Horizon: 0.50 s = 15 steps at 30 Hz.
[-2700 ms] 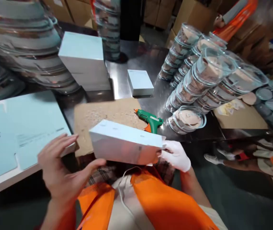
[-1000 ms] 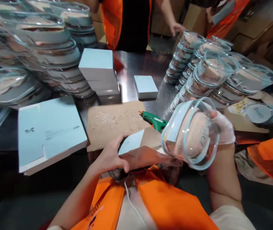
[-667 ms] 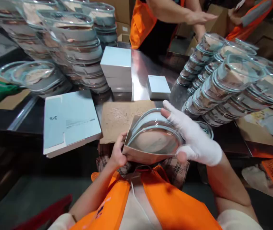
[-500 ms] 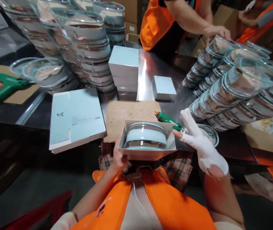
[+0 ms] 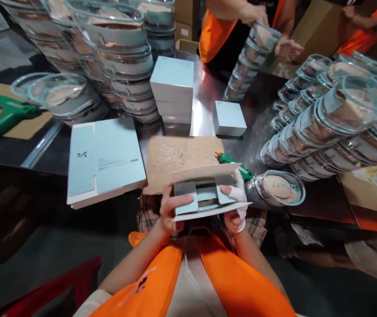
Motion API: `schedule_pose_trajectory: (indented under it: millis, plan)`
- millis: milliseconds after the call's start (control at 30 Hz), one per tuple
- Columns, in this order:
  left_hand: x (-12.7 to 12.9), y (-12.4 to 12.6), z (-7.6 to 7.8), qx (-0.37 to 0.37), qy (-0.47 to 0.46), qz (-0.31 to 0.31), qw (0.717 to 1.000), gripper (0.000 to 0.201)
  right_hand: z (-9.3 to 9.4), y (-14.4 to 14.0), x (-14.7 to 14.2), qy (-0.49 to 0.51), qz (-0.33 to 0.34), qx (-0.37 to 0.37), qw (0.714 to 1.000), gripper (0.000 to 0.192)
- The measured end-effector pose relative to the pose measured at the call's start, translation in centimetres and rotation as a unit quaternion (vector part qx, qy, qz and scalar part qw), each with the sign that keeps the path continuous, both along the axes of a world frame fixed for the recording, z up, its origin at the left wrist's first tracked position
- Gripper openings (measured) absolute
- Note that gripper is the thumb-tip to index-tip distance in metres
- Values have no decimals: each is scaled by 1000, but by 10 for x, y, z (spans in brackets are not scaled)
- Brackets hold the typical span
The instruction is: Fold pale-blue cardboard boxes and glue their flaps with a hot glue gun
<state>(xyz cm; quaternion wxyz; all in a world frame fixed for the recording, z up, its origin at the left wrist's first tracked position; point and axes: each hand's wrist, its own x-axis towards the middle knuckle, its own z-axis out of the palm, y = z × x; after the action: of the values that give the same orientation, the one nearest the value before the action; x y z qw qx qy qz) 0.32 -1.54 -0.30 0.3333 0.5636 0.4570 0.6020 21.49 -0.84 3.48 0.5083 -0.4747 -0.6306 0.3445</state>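
Note:
A pale blue cardboard box is held in front of my body, its two side flaps folded inward and its long flaps standing out. Through the gap between the side flaps a bit of the round clear container shows. My left hand grips the box's left end, fingers lying over the left flap. At the other end my right hand, in a white glove with bare fingertips, presses the right flap and is closed round the box. A green glue gun lies just behind the box, partly hidden by it.
Cardboard lies behind the box. Flat boxes are stacked at left, and a small closed box stands behind. Clear containers are stacked on the right, others at left. A co-worker's hand holds a container stack.
My right hand has come from beside the box onto its right flap. The side flaps are now folded over the container. The co-worker has moved a container stack leftward.

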Motion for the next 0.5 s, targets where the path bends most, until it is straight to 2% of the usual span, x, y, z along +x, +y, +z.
schedule_pose_trajectory:
  millis: [33,133,200,267,333,400,467,500]
  plan:
    - [-1,-1,3,22,6,17,1000,75,6,0,-3,11,-11,7,1000,81]
    - [1,-1,10,44,-1,67,997,68,28,0,-19,37,-117,17,992,53]
    - [3,1,11,48,-19,98,994,70,39,0,-30,43,-166,15,985,54]
    - [0,3,9,77,4,103,992,70,45,0,-33,60,-169,13,984,60]
    - [-8,5,8,117,62,87,987,69,45,-1,-24,70,-141,-4,987,58]
    - [-15,6,8,142,109,74,981,72,40,-2,0,45,-134,-30,990,46]
    - [-20,8,10,161,120,67,977,73,33,-2,29,-52,-193,-73,977,42]
    - [-20,9,11,174,115,58,976,73,30,-1,42,-117,-233,-111,959,45]
